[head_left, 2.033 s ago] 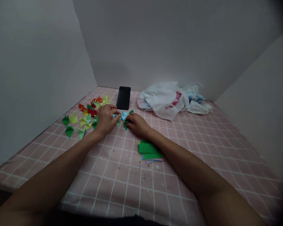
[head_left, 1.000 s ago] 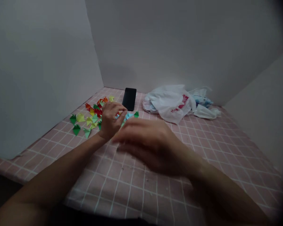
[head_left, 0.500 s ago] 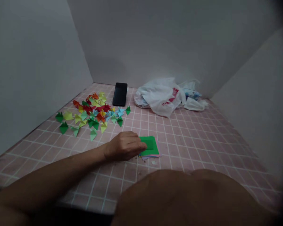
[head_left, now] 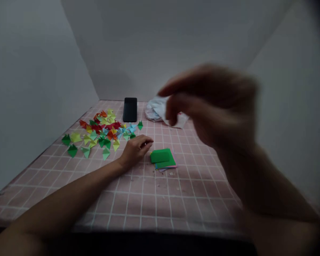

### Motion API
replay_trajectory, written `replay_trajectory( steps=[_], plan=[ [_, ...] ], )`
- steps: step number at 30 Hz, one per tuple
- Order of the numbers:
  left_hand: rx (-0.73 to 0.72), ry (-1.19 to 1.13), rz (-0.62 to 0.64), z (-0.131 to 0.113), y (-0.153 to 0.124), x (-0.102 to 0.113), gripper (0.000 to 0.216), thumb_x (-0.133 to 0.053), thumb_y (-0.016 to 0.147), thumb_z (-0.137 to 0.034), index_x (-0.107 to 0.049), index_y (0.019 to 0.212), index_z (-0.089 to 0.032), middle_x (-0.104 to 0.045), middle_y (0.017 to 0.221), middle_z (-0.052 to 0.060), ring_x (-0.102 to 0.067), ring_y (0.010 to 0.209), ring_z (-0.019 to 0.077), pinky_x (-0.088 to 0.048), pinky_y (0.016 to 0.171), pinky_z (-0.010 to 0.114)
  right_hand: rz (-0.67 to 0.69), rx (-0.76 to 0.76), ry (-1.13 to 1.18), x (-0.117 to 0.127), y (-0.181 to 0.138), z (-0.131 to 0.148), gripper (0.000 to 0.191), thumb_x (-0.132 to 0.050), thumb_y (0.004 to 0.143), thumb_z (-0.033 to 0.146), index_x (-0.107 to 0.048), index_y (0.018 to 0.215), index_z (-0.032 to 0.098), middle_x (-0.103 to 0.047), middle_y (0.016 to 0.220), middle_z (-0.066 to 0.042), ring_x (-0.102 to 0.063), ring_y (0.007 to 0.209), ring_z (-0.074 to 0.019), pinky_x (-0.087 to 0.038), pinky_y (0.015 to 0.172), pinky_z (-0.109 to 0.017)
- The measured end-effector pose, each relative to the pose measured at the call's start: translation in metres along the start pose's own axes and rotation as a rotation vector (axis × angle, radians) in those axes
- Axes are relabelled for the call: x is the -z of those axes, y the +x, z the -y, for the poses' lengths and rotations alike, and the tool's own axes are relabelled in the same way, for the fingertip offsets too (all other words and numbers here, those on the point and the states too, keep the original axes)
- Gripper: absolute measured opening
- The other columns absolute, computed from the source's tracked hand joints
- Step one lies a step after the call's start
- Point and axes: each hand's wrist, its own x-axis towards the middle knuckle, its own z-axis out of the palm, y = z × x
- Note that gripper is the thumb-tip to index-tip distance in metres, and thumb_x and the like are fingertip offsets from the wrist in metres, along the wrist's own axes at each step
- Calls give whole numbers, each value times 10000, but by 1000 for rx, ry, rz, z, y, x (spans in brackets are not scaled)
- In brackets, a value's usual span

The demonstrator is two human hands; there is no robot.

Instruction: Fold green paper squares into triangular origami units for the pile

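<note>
A folded green paper (head_left: 160,157) lies on top of a small stack of coloured paper sheets (head_left: 172,158) whose top sheet is green. Pink and blue edges show beneath it. My left hand (head_left: 135,149) rests on the cloth just left of the stack, apart from it, fingers loosely bent and nothing visible between them. Close to the camera, my right hand (head_left: 216,103) is raised and blurred. Its thumb and fingers are curved with a gap between them, and no object shows there. Left of my left hand spreads a group of small folded paper pieces (head_left: 101,142) in several colours.
A black phone (head_left: 130,109) lies at the back of the pink checked cloth (head_left: 149,209). Behind my right hand is a white plastic bag (head_left: 155,108), partly hidden. Small scraps (head_left: 171,174) lie near the stack. Pale walls stand at the left, back and right.
My left hand has let go of the folded green paper and moved up and left. My right hand has risen into view from below. The view has shifted slightly.
</note>
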Motion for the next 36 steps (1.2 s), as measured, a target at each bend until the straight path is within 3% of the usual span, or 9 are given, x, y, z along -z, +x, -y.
replay_trajectory(
  steps=[2,5,8,11,15,23,32,36],
  plan=[
    [58,-32,78,-1,1,-1,92,-611,908,-217,-691,890,-175,-683,805,36,-625,710,155,-504,673,282,-44,-74,-49,-13,-2,-15,136,-603,932,190,-724,988,164,-679,786,-6,-638,713,-135,-523,680,-273],
    [139,-51,204,-6,0,-3,143,-662,870,-281,-718,937,-167,-684,903,63,-628,766,177,-505,688,300,12,-228,-196,-31,-27,-57,134,-616,865,80,-724,830,152,-714,800,-25,-649,756,-147,-496,724,-281],
    [226,-12,256,-10,0,-5,223,-718,813,-334,-718,953,-160,-674,923,72,-633,823,217,-510,733,346,-12,-407,-328,-38,-65,-95,132,-632,843,64,-743,836,135,-727,866,-72,-650,813,-178,-488,772,-315],
    [256,16,303,-9,-1,-6,161,-737,768,-315,-693,824,-172,-644,860,51,-619,821,225,-494,753,363,-23,-518,-234,-40,-90,-113,119,-637,863,100,-744,906,129,-719,931,-79,-654,847,-178,-493,781,-309],
    [246,-43,351,-8,-1,-6,126,-682,801,-296,-654,755,-182,-613,833,36,-596,793,201,-476,729,338,-16,-504,-199,-44,-97,-116,164,-741,808,131,-729,971,128,-656,928,-51,-613,796,-150,-486,760,-294],
    [152,24,363,-7,-2,-7,228,-747,776,-371,-683,906,-196,-664,916,57,-624,882,245,-491,823,400,61,-457,-360,-51,-97,-114,225,-799,778,145,-678,968,152,-557,927,-23,-533,811,-148,-430,764,-291],
    [119,-6,317,-12,-1,-4,168,-729,781,-337,-666,850,-198,-654,899,50,-605,897,240,-473,841,389,-97,-373,-165,-55,-96,-108,156,-635,783,46,-559,766,181,-533,840,1,-506,773,-145,-402,729,-285],
    [235,-133,276,-21,-2,-1,131,-646,846,-293,-628,777,-183,-615,760,10,-582,739,185,-453,692,310,-180,-456,2,-56,-97,-107,71,-617,818,160,-555,799,190,-536,776,14,-490,717,-141,-385,665,-277]
  ],
)
